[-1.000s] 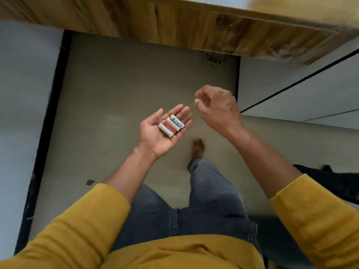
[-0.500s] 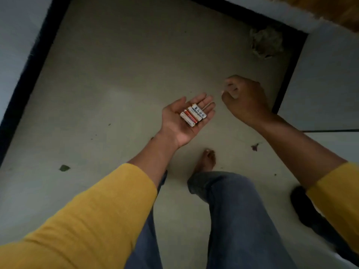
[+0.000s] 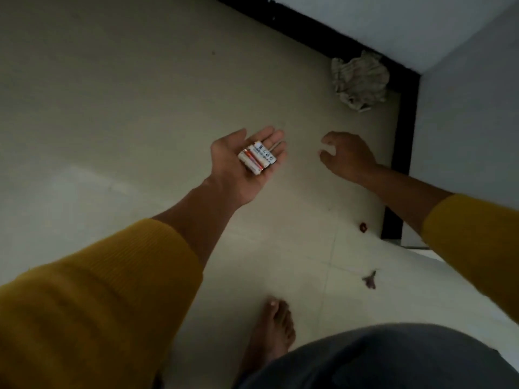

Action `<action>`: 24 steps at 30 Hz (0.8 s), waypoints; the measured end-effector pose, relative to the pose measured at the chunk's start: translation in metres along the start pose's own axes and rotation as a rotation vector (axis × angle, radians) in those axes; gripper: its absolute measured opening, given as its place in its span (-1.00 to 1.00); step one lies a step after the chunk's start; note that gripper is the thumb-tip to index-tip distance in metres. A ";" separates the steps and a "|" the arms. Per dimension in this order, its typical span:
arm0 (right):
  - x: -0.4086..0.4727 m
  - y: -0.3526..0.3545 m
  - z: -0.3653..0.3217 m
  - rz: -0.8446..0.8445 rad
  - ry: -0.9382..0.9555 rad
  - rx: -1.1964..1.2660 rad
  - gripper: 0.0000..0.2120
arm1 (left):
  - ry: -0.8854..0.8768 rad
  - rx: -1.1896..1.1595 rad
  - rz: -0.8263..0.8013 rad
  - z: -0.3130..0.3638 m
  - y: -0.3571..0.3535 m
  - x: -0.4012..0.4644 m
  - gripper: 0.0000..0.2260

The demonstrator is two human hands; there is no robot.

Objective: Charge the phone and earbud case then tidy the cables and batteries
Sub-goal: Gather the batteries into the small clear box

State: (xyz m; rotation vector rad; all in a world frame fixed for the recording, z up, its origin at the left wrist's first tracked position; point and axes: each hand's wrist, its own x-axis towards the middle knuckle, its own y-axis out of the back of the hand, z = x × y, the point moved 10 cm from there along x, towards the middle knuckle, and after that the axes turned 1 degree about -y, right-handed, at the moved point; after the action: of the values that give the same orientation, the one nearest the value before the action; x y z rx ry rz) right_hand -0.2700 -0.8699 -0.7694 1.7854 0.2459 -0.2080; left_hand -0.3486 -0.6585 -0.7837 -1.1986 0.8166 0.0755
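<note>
My left hand (image 3: 245, 167) is stretched out palm up with straight fingers, and three small batteries (image 3: 257, 157) lie side by side on it, white with red and blue markings. My right hand (image 3: 348, 155) hovers to the right of it over the floor, back up, fingers loosely curled, holding nothing. The two hands are apart. No phone, earbud case or cable is in view.
Below is a pale tiled floor (image 3: 126, 108) with a black skirting (image 3: 404, 141) where it meets the white walls. A crumpled cloth (image 3: 361, 80) lies in the corner. Small bits of debris (image 3: 370, 279) lie on the tiles near my bare foot (image 3: 272, 329).
The view has swung down and toward the room corner as I walk. My right hand has dropped lower and loosened. The batteries still lie on my left palm.
</note>
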 end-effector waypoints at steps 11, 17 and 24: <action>0.139 -0.042 0.174 0.068 -0.286 0.019 -0.45 | 0.101 0.064 -0.154 -0.045 -0.014 0.131 -0.50; 0.190 -0.047 0.222 0.140 -0.365 -0.017 -0.39 | 0.137 0.110 -0.169 -0.045 -0.014 0.181 -0.49; 0.212 -0.038 0.236 0.222 -0.335 -0.078 -0.39 | 0.148 0.101 -0.157 -0.051 -0.005 0.202 -0.50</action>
State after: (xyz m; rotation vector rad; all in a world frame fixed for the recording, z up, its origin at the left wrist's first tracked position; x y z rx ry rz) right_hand -0.0789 -1.0800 -0.9159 1.6557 -0.1804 -0.3290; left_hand -0.2269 -0.7758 -0.9062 -1.1787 0.8421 -0.1828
